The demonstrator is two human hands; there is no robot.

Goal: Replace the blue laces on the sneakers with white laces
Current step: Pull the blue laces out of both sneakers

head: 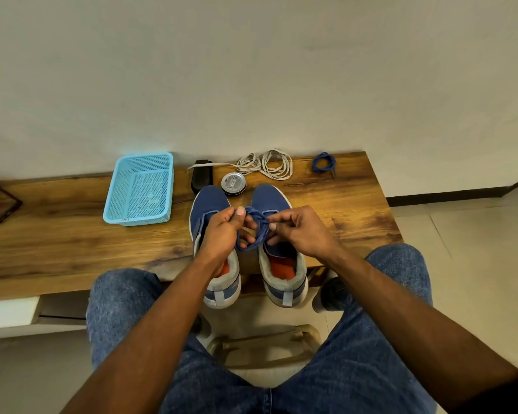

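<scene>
A blue lace [253, 227] is bunched in loops between the person's 2 hands, held just above the gap between the 2 blue sneakers. The left hand [222, 231] curls its fingers and thumb around one side of the bundle; the right hand [299, 228] pinches the other side between thumb and fingertips. The left sneaker [210, 210] and the right sneaker [271, 198] stand side by side at the near edge of the wooden table [72, 234], heels toward the person. What shows of their eyelet rows looks bare, though the hands cover part of them.

Farther back, a 2nd blue lace [323, 162] lies coiled near the table's far right corner, and the white laces [266, 164] lie in loose coils by the wall, well apart from the sneakers.

The step in hand looks like gathering the removed blue lace into a coil, which would put the removal half of the job nearly done. The next move calls for setting this bundle aside and then reaching back for 1 white lace.

A round tin [234, 183], a black object [202, 174] and a light blue basket [139, 189] also sit on the table.
</scene>
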